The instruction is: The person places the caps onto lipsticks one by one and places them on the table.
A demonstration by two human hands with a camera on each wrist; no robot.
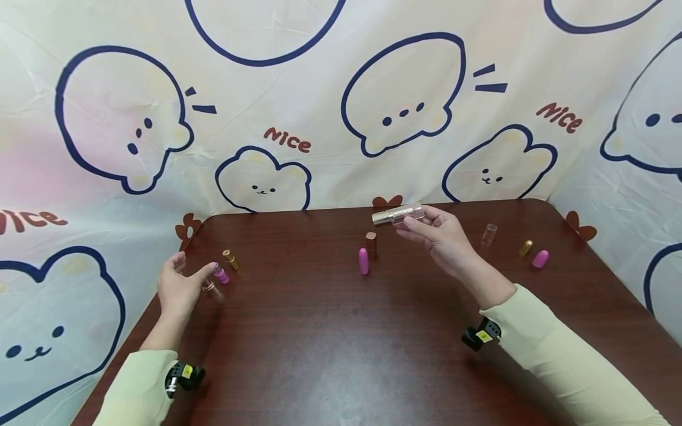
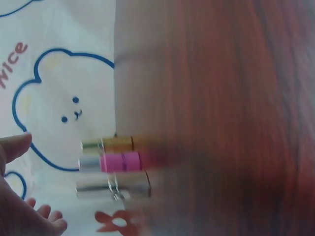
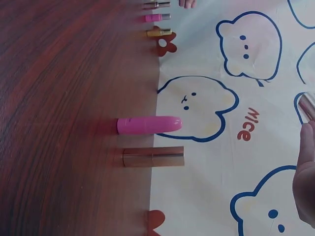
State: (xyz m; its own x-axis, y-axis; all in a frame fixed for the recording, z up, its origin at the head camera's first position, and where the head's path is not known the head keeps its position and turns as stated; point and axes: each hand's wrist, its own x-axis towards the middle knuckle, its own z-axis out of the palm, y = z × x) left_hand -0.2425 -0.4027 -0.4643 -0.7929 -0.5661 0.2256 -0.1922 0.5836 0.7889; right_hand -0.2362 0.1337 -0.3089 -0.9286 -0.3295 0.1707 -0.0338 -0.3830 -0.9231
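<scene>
Raised above the back of the table, my right hand point(image 1: 439, 239) holds a gold-and-clear lipstick tube point(image 1: 389, 216) nearly level, its gold end pointing left. In the right wrist view that tube point(image 3: 308, 104) shows at the right edge above the fingers. My left hand point(image 1: 177, 291) hovers at the table's left side, thumb and fingers spread, with nothing held. Beside it stand a gold lipstick point(image 1: 231, 260), a pink lipstick point(image 1: 221, 275) with a silvery top and a clear-based lipstick point(image 1: 212, 289), all uncapped. The left wrist view shows the left hand point(image 2: 24, 196) apart from them.
A closed pink lipstick point(image 1: 363, 261) and a brownish metallic lipstick point(image 1: 372, 245) stand mid-table. To the right are a clear cap point(image 1: 489, 234), a gold cap point(image 1: 526, 248) and a pink cap point(image 1: 540, 259). A printed cloth point(image 1: 330, 171) rises behind the dark table point(image 1: 319, 343).
</scene>
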